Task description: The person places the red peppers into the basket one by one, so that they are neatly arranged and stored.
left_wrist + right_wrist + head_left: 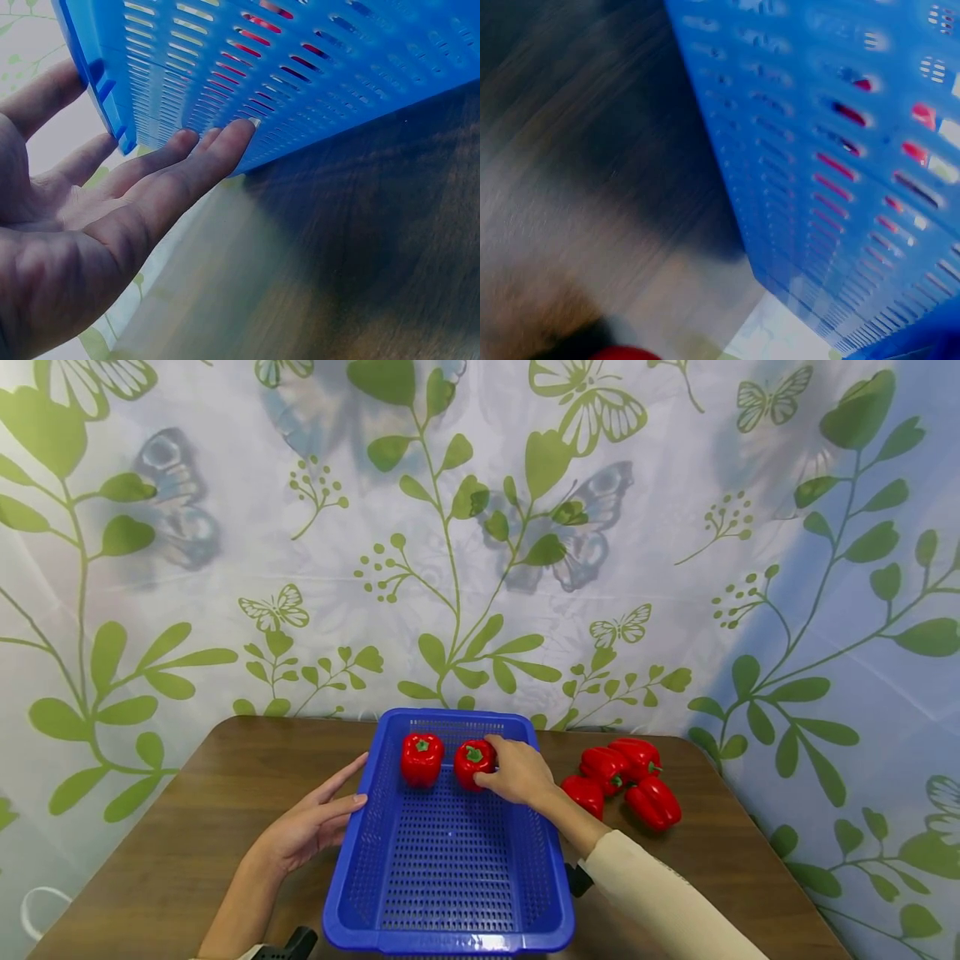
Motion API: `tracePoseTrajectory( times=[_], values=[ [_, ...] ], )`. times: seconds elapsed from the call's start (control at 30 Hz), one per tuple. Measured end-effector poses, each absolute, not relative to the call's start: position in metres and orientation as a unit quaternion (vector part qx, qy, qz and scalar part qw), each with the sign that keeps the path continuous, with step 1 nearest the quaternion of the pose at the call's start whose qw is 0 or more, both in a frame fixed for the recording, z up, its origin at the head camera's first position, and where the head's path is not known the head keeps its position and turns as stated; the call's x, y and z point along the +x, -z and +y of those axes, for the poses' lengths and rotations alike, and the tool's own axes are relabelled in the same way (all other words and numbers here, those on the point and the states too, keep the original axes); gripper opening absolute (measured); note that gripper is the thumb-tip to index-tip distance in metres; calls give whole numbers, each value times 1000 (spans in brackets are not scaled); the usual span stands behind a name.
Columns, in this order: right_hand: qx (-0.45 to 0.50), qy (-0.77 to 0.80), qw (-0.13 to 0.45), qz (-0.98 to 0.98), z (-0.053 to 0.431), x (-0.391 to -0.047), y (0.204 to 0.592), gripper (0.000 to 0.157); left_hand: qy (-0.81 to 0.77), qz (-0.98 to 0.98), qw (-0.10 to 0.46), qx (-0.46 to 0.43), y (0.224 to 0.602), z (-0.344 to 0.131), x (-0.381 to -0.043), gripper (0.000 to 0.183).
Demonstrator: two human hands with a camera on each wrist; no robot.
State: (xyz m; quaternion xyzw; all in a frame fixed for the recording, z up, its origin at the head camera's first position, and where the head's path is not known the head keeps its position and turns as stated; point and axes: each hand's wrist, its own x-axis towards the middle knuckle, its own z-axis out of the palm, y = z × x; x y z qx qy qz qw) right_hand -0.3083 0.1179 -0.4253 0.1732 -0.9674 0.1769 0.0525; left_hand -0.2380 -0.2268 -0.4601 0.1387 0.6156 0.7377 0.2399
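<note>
A blue perforated plastic basket (448, 941) stands on the table. Inside its far end, a red bell pepper (422, 765) with a green stem sits upright near the left wall. Beside it is a second red bell pepper (469, 770), gripped from the right between the thumb and fingers of my right hand (522, 774). My left hand (309, 828) is at the basket's left side, thumb and fingertips at the rim. In the left wrist view, its fingers (169, 184) stretch out along the slotted outer wall. The right wrist view shows the basket's slotted wall (787, 161), not the hand.
Several more red bell peppers (654, 802) lie in a group on the brown wooden table (738, 868), right of the basket. Behind the table hangs a pale cloth (480, 610) printed with green leaves and butterflies.
</note>
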Motion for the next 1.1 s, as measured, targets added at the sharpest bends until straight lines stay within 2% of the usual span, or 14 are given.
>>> tracePoseTrajectory(
  times=[0.23, 0.5, 0.93, 1.1],
  values=[
    [185, -225, 81, -953, 120, -309, 425, 67, -733, 621, 239, 140, 459, -227, -237, 70],
    [170, -297, 141, -929, 134, -300, 413, 54, -738, 616, 237, 138, 459, -224, -237, 71],
    [144, -291, 129, -937, 165, -284, 380, 59, -730, 630, 218, 149, 461, -225, -237, 71],
    [140, -293, 136, -936, 178, -278, 376, 54, -731, 629, 219, 146, 461, -224, -236, 71]
  ],
)
